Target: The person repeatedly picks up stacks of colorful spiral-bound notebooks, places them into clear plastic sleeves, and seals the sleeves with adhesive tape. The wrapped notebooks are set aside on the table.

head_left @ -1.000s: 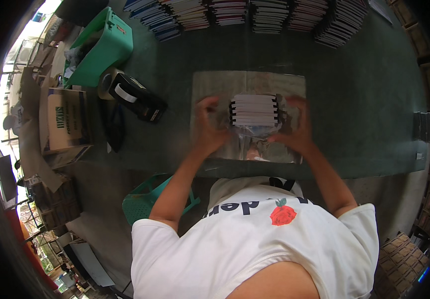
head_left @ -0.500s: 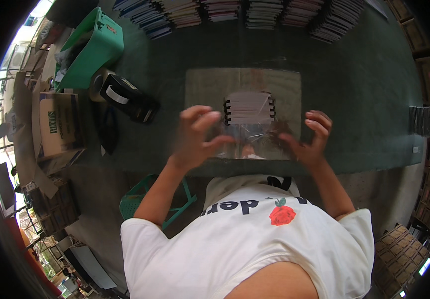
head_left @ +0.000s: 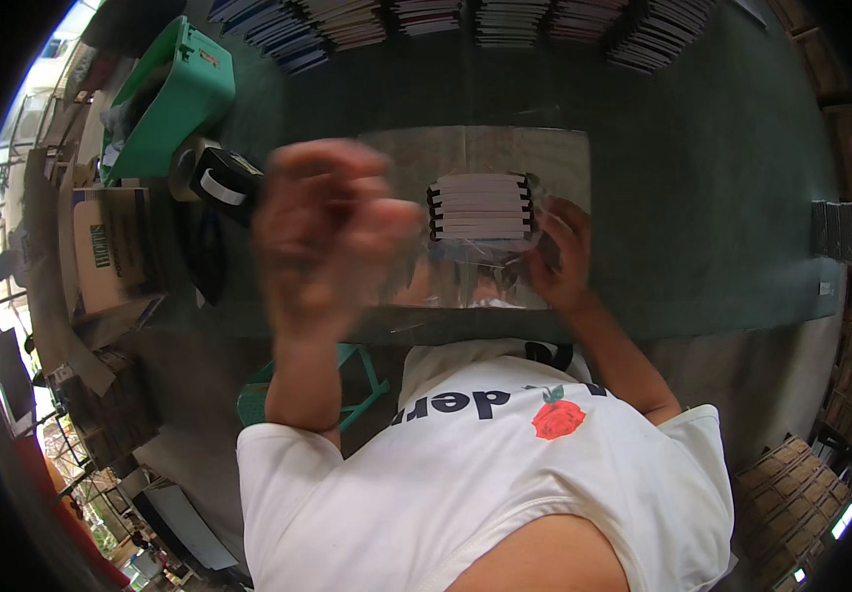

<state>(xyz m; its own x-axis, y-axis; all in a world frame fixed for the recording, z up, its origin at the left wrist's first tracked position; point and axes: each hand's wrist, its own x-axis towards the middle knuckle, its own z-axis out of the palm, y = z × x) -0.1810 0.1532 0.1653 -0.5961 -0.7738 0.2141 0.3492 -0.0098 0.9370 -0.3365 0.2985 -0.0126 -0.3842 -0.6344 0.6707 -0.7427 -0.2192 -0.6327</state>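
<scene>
A stack of thin white booklets with black marks at both ends (head_left: 480, 209) lies on a shiny pale board (head_left: 544, 148) at the middle of the table. Clear plastic film (head_left: 475, 253) surrounds it, loose and wrinkled along the near side. My right hand (head_left: 561, 252) is curled against the right end of the stack, gripping it through the film. Raised to the left of the stack and apart from it, my left hand (head_left: 332, 237) is large and smeared by motion. Its fingers look bent, but whether they hold anything cannot be made out.
Behind my left hand stands a black tape dispenser (head_left: 226, 185), near a green plastic bin (head_left: 204, 84). Several book piles (head_left: 512, 22) line the far edge. Another dark stack (head_left: 846, 237) is at the right. A cardboard box (head_left: 115, 242) and green stool (head_left: 362, 385) stand left.
My left hand has moved up and left, away from the stack. The right hand has come inward from the right and now touches the stack's right end.
</scene>
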